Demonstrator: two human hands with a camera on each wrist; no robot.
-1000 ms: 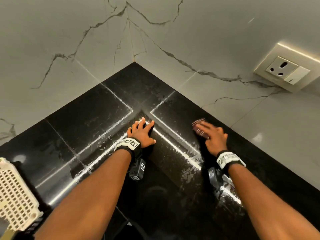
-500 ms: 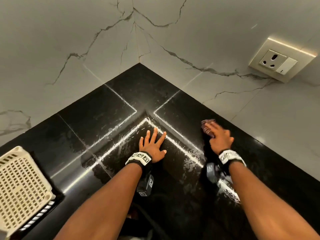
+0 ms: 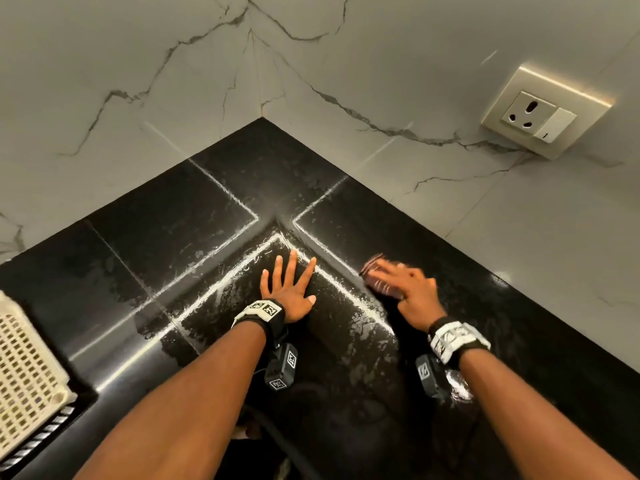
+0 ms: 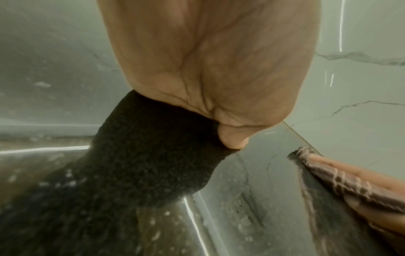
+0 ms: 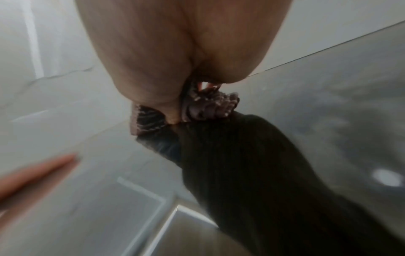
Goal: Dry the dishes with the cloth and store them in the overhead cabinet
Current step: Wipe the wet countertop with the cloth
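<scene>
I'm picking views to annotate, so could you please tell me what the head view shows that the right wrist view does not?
Head only: the wall socket and the cream basket. Right wrist only: the cloth bunched in folds under the right hand. Both: that hand on the cloth, the black counter and the left hand.

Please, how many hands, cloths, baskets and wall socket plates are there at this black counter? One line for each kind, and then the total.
Hands: 2, the left hand flat on the counter, the right hand pressing the cloth
Cloths: 1, striped
Baskets: 1, the cream basket at the left edge
Socket plates: 1, the socket plate on the wall
Total: 5
</scene>
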